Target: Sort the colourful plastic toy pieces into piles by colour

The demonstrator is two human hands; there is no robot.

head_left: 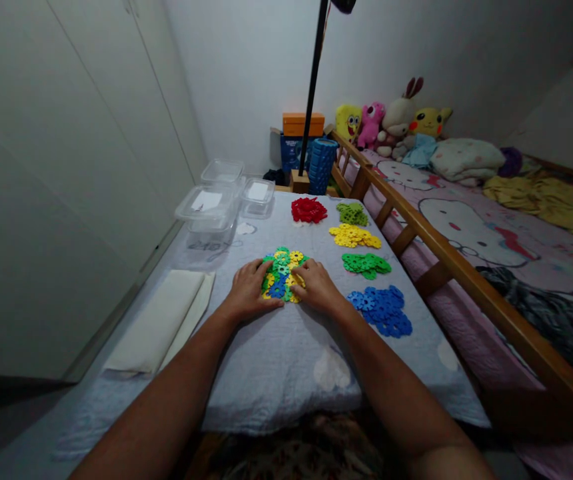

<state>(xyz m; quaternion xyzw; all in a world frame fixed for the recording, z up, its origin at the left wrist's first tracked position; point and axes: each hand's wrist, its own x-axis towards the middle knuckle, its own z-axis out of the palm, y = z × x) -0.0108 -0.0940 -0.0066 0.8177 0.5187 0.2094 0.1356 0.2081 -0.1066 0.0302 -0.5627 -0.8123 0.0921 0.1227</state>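
Observation:
A joined cluster of yellow, green and blue snowflake pieces (282,275) lies on the grey-blue cloth (276,360) in the middle. My left hand (248,292) rests on its left side with the fingers curled onto the pieces. On the cluster's right side my right hand (317,287) presses down, fingers bent over the edge. Both hands touch the cluster. Sorted loose piles sit to the right: red (308,210), light green (352,214), yellow (354,236), dark green (366,265) and blue (381,310).
Clear plastic containers (211,208) stand at the back left. A folded white cloth (159,321) lies on the left. A wooden bed rail (446,260) runs along the right, with plush toys (391,123) behind. A black pole (312,87) rises at the back.

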